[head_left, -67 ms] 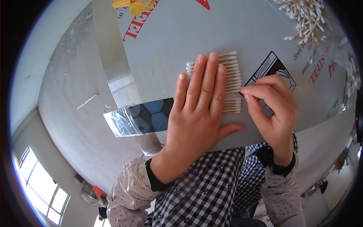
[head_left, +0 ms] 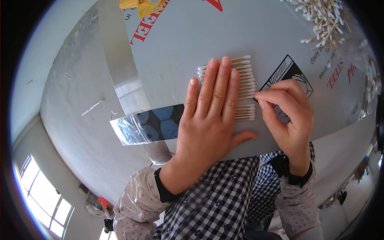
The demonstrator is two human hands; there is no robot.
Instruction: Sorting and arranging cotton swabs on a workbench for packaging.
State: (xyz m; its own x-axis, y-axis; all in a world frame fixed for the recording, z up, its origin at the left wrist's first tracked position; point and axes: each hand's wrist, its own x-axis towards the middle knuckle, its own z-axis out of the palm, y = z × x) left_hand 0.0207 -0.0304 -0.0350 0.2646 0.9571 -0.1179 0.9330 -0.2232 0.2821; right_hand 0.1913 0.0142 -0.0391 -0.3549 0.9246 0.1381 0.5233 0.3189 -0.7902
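Note:
My left hand (head_left: 208, 116) lies flat, palm down, over a row of cotton swabs (head_left: 246, 80) with pale sticks and white tips. Its fingers are stretched out and hide the middle of the row. White tips stick out on both sides of the fingers. A small gap parts the row from a lower group of several swabs (head_left: 246, 112). To the right, my right hand (head_left: 290, 114) is bent, index finger and thumb drawn together at the right end of a cotton swab by the gap. The exact contact at the fingertips is hard to make out.
Everything lies on a grey printed sheet (head_left: 180, 44). A loose heap of cotton swabs (head_left: 326, 24) is at the far right. Yellow packets (head_left: 146, 6) sit at the far left edge. A shiny strip with blue patterns (head_left: 148, 126) lies left of my left hand.

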